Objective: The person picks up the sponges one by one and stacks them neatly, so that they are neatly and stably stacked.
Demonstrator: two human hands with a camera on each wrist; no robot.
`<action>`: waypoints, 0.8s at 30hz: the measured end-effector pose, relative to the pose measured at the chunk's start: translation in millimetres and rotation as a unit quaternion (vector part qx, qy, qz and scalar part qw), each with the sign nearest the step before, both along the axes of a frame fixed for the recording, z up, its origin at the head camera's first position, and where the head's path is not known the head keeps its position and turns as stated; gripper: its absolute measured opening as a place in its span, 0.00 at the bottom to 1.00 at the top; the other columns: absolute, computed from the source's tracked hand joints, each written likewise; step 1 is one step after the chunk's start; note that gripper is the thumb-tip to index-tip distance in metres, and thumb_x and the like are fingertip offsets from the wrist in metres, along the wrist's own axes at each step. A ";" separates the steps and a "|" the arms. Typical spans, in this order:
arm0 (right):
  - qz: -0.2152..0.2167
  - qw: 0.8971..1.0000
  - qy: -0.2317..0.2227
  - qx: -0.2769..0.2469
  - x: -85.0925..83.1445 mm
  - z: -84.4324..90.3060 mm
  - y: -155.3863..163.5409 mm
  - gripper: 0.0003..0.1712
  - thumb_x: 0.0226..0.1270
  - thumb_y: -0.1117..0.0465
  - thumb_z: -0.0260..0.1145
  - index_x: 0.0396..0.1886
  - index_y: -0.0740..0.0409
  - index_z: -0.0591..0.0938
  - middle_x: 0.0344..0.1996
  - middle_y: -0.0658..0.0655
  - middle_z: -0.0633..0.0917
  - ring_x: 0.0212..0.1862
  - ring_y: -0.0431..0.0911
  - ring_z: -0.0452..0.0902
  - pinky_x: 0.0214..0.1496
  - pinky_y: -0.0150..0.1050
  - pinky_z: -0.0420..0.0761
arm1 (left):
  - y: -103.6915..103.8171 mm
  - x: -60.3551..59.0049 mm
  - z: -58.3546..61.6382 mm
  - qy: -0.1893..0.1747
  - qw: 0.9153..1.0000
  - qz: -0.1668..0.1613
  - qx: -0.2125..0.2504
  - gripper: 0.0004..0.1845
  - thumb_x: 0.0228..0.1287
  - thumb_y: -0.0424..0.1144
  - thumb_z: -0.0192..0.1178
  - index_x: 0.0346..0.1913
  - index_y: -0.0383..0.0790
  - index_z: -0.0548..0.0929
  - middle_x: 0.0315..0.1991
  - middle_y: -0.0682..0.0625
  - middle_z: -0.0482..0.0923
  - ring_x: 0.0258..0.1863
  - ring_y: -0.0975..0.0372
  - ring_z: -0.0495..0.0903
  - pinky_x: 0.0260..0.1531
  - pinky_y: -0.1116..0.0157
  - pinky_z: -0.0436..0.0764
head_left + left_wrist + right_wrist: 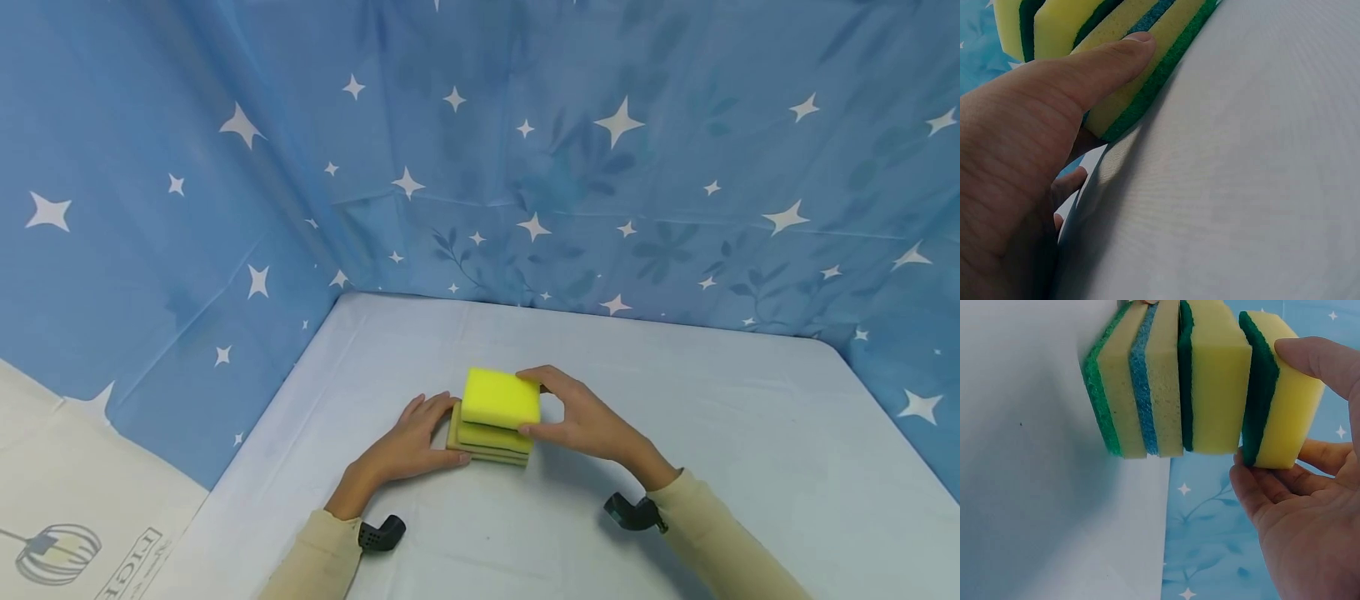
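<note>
A makeshift recording booth rather than a lived-in room — blue star-printed sheeting (525,167) hangs as walls on two sides of a worktop (750,467) draped in pale cloth, with small black cameras (633,512) strapped at the person's wrists.

Yellow sponges (500,398), star-patterned blue cloth (615,150)
</note>
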State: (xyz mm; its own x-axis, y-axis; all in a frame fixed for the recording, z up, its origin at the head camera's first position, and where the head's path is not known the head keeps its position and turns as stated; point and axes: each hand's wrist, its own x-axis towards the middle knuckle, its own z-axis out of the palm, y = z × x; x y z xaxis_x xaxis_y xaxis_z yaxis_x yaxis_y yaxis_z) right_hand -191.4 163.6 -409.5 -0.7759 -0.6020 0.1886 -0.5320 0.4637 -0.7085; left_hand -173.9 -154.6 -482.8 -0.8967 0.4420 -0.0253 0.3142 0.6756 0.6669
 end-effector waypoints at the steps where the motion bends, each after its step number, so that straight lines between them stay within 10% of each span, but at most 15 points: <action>1: -0.001 1.000 -0.002 0.002 1.0 -0.1 -0.4 0.42 0.69 0.46 0.79 0.76 0.56 0.74 0.67 0.52 0.79 0.63 0.50 0.78 0.67 0.63 0.80 | 0.2 -0.1 0.0 0.000 1.000 0.000 0.000 0.48 0.61 0.67 0.73 0.79 0.48 0.70 0.82 0.43 0.61 0.85 0.44 0.46 0.82 0.41 0.46; 24: -0.006 1.000 -0.002 0.012 7.9 -5.3 -7.6 0.43 0.67 0.47 0.80 0.76 0.56 0.74 0.68 0.52 0.79 0.63 0.50 0.78 0.67 0.63 0.80 | -2.9 -0.5 -3.2 0.008 1.000 -0.007 -0.001 0.48 0.62 0.66 0.73 0.79 0.48 0.69 0.82 0.44 0.62 0.84 0.47 0.49 0.83 0.45 0.42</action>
